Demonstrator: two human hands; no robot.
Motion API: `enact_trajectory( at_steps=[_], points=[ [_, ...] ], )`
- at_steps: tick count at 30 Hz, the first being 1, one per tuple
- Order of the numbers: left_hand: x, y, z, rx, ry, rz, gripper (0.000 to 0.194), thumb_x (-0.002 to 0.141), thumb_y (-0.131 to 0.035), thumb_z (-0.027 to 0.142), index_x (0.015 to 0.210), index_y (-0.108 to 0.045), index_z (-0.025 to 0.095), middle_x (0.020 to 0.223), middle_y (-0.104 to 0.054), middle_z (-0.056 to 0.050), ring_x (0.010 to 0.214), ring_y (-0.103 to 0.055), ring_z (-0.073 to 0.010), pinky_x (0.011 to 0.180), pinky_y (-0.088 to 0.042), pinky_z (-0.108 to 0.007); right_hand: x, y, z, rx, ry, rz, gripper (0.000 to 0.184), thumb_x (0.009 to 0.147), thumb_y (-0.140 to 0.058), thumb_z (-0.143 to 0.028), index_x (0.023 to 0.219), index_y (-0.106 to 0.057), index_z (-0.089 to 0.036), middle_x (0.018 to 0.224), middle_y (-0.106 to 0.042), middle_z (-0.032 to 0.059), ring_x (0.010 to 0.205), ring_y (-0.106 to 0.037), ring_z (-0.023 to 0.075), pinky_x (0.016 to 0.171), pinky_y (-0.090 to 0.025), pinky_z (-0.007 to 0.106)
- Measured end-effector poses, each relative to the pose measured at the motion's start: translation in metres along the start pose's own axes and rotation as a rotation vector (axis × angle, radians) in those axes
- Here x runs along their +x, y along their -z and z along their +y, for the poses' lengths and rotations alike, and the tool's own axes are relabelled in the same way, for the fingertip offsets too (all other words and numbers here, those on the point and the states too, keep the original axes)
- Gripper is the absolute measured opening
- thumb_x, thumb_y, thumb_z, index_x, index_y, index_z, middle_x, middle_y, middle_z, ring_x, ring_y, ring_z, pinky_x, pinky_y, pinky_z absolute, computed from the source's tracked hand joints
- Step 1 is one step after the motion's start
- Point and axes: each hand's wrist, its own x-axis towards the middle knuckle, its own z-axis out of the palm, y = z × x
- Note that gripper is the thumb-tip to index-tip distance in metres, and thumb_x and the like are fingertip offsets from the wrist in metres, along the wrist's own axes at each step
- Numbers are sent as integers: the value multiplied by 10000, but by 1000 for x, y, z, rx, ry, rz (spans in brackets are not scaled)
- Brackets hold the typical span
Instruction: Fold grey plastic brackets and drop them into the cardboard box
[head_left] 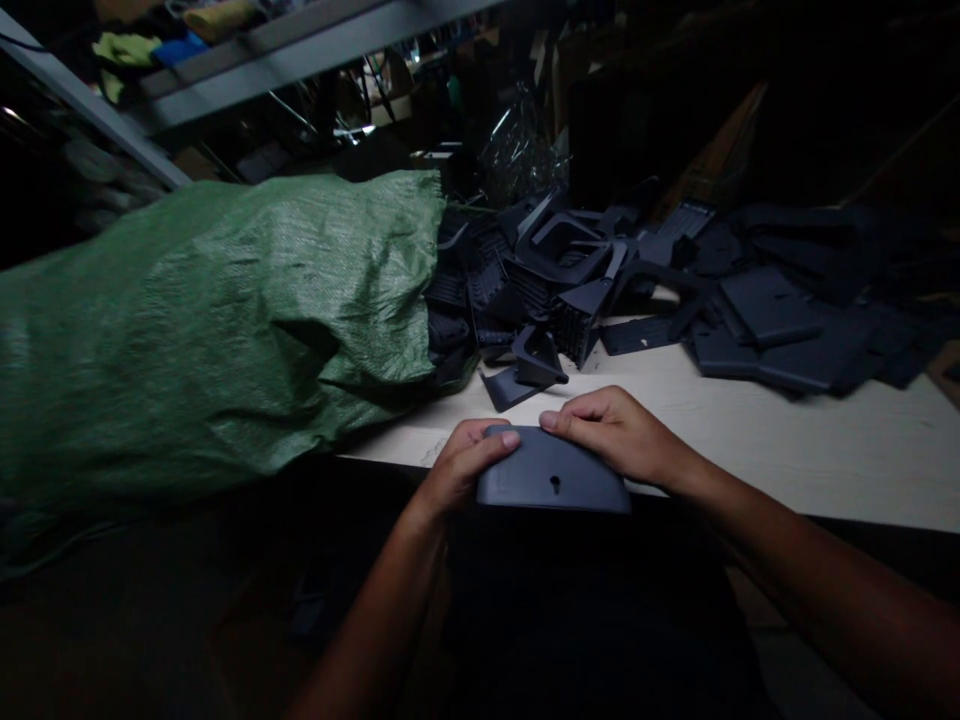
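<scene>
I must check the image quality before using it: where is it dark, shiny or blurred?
Head view: the pale tabletop is brightest, while the background and lower edge sink into darkness; head view: glints on crumpled clear film; head view: dark parts at right look blurred, the held gray part clearer.

Bare left grip (461,462), bare right grip (616,435), uncovered forearms (810,560), dark clothing (592,610) between them

A sack (247,310) lies left, below a shelf (292,75) upper left; parts (555,262) cover the bench (780,440) centre to right, behind the lower-centre panel (536,468).
</scene>
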Motion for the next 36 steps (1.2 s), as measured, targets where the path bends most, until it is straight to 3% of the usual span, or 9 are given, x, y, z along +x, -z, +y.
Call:
enact_trajectory(
  at_steps=[3,9,11,13,16,21,26,31,36],
  points=[
    [-1,-2,-4,-83,-16,81,390,701,-831,488,684,-641,148,572,-499,20,468,-409,-93,460,-288,-223,8,6,1,-25,7,-1,548,972,-634,-614,685,-712,-153,583,-552,-18,520,-456,109,461,-305,213],
    [-4,6,-7,-182,-359,473,358,699,-827,465,793,-696,145,678,-588,14,551,-518,-105,507,-409,-206,2,25,-5,-197,222,525,408,920,-750,-575,937,-819,-174,860,-768,66,802,-702,216,723,-526,293],
    [-5,8,-4,-200,-440,572,359,705,-824,467,837,-705,155,711,-616,13,572,-542,-110,527,-432,-207,-6,21,-6,-2,109,434,466,894,-759,-622,902,-802,-157,832,-768,80,752,-717,215,711,-557,304],
    [-5,7,-3,-191,-471,601,352,713,-830,467,838,-696,166,705,-605,22,568,-531,-108,533,-431,-209,-13,7,-7,230,-53,198,508,872,-767,-650,940,-791,-147,873,-780,92,740,-737,210,691,-578,294],
    [-5,2,-7,-94,-461,519,338,748,-847,453,793,-665,172,681,-547,34,582,-485,-100,551,-406,-204,-16,-21,-6,556,-204,-17,508,859,-801,-609,1073,-771,-149,1011,-789,110,836,-761,212,726,-599,277],
    [-9,-2,-16,-19,-432,382,348,820,-798,463,720,-622,180,642,-519,28,586,-462,-111,555,-371,-216,-13,-47,-5,833,-111,68,422,843,-852,-472,1080,-763,-134,1069,-785,111,974,-756,255,912,-601,373],
    [-8,-2,-9,-250,-315,215,482,857,-626,644,831,-721,172,786,-715,-69,721,-655,-210,666,-506,-295,-30,-39,-1,452,16,-36,331,891,-804,-403,1127,-784,-173,1082,-786,65,1023,-733,265,983,-566,398],
    [1,-14,-5,-323,-4,-19,466,907,-585,558,1076,-699,139,934,-783,-142,854,-739,-286,814,-559,-386,-41,-31,6,-186,130,-110,141,924,-755,-308,1014,-814,-217,880,-761,33,767,-689,226,756,-564,311],
    [5,-34,-11,-378,-75,8,156,844,-576,287,961,-580,183,856,-797,-117,884,-758,-298,876,-564,-423,-46,-40,10,16,100,-16,299,991,-691,-458,1066,-796,-188,1078,-747,78,1045,-673,277,976,-539,372]
  ],
)
